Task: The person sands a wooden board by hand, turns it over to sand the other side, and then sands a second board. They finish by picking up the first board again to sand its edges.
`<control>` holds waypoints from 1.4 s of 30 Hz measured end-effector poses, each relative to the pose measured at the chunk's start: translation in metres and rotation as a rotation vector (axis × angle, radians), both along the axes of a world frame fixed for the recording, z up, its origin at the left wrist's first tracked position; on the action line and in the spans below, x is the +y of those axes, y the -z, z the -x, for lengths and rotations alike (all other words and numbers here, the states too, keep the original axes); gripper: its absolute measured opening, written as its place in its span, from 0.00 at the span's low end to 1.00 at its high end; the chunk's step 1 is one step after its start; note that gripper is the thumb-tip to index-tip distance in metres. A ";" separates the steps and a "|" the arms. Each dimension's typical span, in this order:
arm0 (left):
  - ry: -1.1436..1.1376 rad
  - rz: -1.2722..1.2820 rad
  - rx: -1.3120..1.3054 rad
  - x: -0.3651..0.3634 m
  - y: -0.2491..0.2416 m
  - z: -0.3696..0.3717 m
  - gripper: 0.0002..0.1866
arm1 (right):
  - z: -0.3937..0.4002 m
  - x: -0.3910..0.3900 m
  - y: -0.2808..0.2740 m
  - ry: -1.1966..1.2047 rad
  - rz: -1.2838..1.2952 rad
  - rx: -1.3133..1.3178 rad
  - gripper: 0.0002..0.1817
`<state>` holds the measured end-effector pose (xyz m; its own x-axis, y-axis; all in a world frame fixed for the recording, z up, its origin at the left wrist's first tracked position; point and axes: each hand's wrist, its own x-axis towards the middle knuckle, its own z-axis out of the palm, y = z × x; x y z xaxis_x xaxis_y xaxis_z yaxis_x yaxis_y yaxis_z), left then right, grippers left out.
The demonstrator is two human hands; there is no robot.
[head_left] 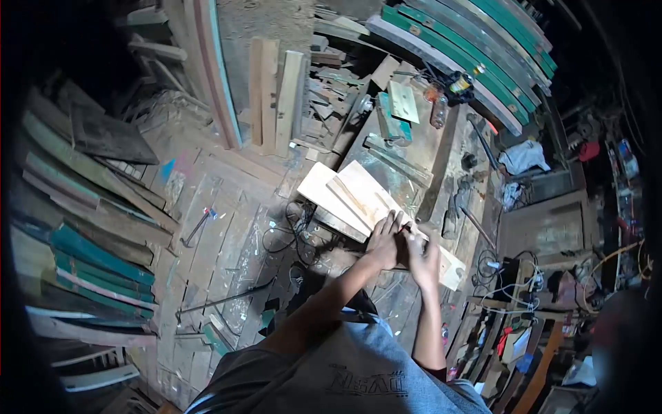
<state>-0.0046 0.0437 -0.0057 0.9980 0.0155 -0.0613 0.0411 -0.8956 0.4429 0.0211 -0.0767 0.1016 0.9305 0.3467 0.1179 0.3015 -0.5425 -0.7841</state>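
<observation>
Pale wooden boards [365, 190] lie at a slant over the near end of the workbench, one partly across another. My left hand [386, 241] rests on the near part of the boards, fingers stretched out toward the far side. Just to its right, my right hand [422, 257] touches the boards' near edge, its fingers partly bent. Whether it pinches something small is too unclear to tell. Beyond the right hand, a pale board end [452, 270] with a small hole shows.
Hammers [477, 228] lie on the bench's right side. Farther back are a plastic bottle [438, 112] and a green machine [394, 125]. Dark cables [293, 224] and a hammer [196, 228] lie on the floor. Planks [276, 103] stand behind.
</observation>
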 end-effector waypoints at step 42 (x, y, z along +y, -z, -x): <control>-0.735 0.300 -0.646 0.040 -0.050 0.020 0.13 | -0.052 -0.228 0.117 -0.024 0.547 0.650 0.36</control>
<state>-0.0243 0.0839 0.0445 0.5917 0.7097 0.3824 0.2095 -0.5934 0.7772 0.0731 -0.3051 -0.0152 0.7468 0.2200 -0.6276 -0.1013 -0.8950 -0.4344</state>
